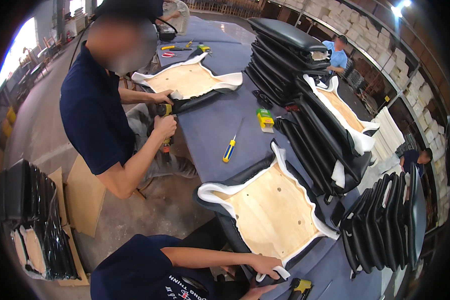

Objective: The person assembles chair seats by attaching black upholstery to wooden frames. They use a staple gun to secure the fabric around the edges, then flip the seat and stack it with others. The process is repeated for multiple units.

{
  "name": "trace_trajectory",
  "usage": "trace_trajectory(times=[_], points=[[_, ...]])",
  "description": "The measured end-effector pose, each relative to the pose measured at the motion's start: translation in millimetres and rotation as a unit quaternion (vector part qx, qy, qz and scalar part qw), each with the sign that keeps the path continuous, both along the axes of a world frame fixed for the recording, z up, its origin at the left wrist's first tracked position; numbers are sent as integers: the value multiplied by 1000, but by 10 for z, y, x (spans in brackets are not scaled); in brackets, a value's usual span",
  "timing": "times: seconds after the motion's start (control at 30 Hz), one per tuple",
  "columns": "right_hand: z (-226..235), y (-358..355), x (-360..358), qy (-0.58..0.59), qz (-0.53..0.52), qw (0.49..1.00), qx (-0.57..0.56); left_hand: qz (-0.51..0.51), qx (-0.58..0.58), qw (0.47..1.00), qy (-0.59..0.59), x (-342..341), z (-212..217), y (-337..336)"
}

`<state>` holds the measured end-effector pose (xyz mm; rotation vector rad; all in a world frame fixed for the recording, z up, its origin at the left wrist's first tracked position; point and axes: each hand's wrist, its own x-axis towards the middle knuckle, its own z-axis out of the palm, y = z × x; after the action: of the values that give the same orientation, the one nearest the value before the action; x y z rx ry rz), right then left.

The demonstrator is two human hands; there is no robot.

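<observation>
Step in hand: judging by the gathered corner, pulling the white padding [221, 191] and black leather-like cover [232, 235] around the pale square plywood seat board [270, 210].
Seat board: lower middle of the frame, bare wood up, on the grey-blue covered table [205, 150].
Left hand [266, 265]: fingers curled narrowly over the board's bottom corner, pinching the padding edge there.
Right hand [257, 291]: just below it at the bottom edge, touching the underside of that corner (cut off by the frame, so I cannot tell how far its fingers are closed).
Next move: probably calls for keeping the corner fold taut while one hand frees itself for a fastener.
Yellow-and-black handheld power tool [301, 286]: on the table near both hands, lower right of centre, held by nobody.
Yellow-and-blue-handled screwdriver [229, 151]: mid-frame, lying apart from the seat board.
</observation>
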<state>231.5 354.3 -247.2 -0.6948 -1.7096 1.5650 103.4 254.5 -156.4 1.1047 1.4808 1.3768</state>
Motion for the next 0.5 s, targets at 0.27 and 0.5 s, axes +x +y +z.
trace_trajectory(times=[0.27, 0.5], points=[[26, 34, 119, -14, -4, 1000, 5, 28, 7, 999, 19, 3, -22, 8], [32, 12, 32, -16, -4, 1000, -9, 11, -33, 999, -7, -11, 20, 22]])
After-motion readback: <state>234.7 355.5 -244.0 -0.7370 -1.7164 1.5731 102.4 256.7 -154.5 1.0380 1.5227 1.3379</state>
